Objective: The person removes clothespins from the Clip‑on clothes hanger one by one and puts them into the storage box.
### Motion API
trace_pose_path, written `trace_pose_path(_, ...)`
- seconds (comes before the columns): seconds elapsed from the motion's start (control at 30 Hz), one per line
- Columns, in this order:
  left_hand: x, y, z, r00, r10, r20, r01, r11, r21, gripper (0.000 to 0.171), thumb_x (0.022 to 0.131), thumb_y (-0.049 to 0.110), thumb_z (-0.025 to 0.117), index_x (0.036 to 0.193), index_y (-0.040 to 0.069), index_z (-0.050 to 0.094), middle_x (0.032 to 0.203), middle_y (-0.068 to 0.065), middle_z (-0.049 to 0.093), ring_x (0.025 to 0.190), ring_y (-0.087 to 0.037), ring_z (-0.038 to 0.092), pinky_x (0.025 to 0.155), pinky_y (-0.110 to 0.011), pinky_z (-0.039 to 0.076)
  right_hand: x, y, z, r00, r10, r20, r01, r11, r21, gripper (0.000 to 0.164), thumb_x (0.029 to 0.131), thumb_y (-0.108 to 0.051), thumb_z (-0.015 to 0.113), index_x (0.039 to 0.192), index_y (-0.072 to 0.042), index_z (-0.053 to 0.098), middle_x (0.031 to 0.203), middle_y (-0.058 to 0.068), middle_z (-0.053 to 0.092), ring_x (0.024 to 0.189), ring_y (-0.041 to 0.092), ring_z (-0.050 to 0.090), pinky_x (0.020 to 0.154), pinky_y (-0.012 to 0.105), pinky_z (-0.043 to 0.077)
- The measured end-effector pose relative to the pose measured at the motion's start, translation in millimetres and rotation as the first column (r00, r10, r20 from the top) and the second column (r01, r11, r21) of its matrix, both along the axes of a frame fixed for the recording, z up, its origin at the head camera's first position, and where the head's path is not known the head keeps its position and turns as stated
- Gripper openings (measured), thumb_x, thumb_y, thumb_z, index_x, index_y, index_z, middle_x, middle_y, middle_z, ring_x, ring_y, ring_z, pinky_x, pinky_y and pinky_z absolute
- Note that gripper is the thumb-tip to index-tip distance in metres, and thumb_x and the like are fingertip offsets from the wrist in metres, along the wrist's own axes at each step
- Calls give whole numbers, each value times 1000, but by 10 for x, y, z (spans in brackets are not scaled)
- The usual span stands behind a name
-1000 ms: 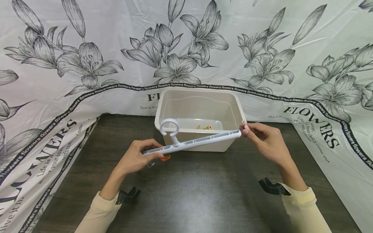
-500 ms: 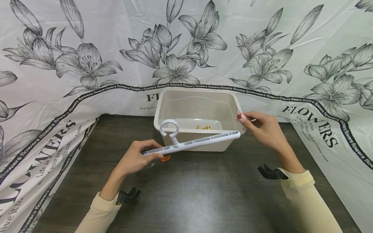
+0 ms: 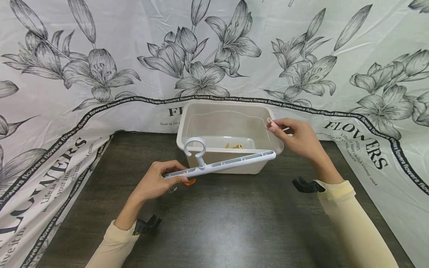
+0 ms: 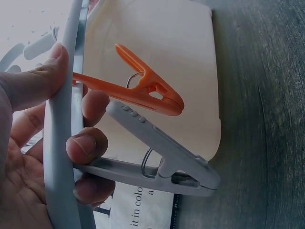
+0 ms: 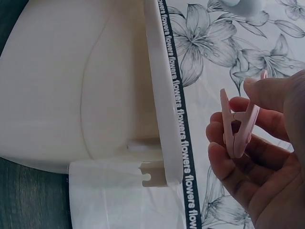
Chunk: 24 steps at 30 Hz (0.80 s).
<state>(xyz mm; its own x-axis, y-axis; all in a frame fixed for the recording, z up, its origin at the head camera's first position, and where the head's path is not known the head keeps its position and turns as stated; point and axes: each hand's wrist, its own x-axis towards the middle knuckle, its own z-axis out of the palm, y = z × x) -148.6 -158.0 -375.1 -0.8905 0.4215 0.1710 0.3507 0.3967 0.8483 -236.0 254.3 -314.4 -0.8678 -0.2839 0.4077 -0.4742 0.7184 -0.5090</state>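
Observation:
My left hand [image 3: 159,180] grips one end of a pale grey-blue clothes hanger [image 3: 238,162] with a hook on top, tilted so its far end is higher. Below the bar hang an orange clothespin [image 4: 150,88] and a grey clothespin [image 4: 164,143], seen best in the left wrist view beside the fingers. My right hand [image 3: 299,137] is raised by the bin's right rim, apart from the hanger. Between its thumb and fingers it holds a pink clothespin [image 5: 244,131].
A beige plastic bin [image 3: 231,106] stands behind the hanger against a flower-printed cloth [image 3: 134,123]. Several small yellow things [image 3: 237,146] lie on its bottom. Underneath is a dark wood-look table [image 3: 214,223].
My right hand has moved away from the hanger's right end, up and to the left toward the bin's rim, carrying the pink clothespin. The left hand and hanger have stayed put.

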Motion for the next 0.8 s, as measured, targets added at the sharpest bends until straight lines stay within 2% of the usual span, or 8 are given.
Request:
trace_pose_path(0.1,-4,-5,-8,1000,-4,3,4,1000,10,17,82,19,73,98,13,69,81,-5,72,65,-31,60,55,-27,47,-50,-14,8,1000,-12,18,12,1000,15,24,90,-41,60,107,-26,70,101,-10,70,86,4,62,71,16,48)
trace_pose_path(0.3,-18,-13,-39,1000,-7,1,7,1000,14,17,83,20,73,98,14,68,81,-4,72,63,-23,58,54,-27,46,-152,-43,52,998,-9,58,7,1000,28,27,90,-44,59,108,-27,70,99,-9,70,84,10,64,67,18,50)
trace_pose_path(0.57,-18,-12,-35,1000,-5,-2,5,1000,7,17,82,20,73,98,14,69,80,-5,72,60,-22,57,52,-27,46,-247,-83,84,992,-24,124,16,998,60,33,89,-48,59,112,-26,68,103,-5,70,86,14,66,66,25,50)
trace_pose_path(0.7,-15,-11,-24,1000,-4,3,4,1000,5,18,83,20,73,99,14,69,81,-6,72,62,-29,59,52,-27,46,-279,-108,80,990,-4,141,-4,999,54,34,89,-46,60,113,-24,68,103,-5,70,86,15,67,66,28,51)
trace_pose_path(0.8,-14,-12,-26,1000,-2,9,2,1000,5,18,83,20,73,99,15,69,81,-6,72,63,-31,59,53,-27,46,-293,-122,74,986,5,169,-13,999,51,35,90,-46,58,116,-24,67,109,-2,69,92,18,67,72,35,52)
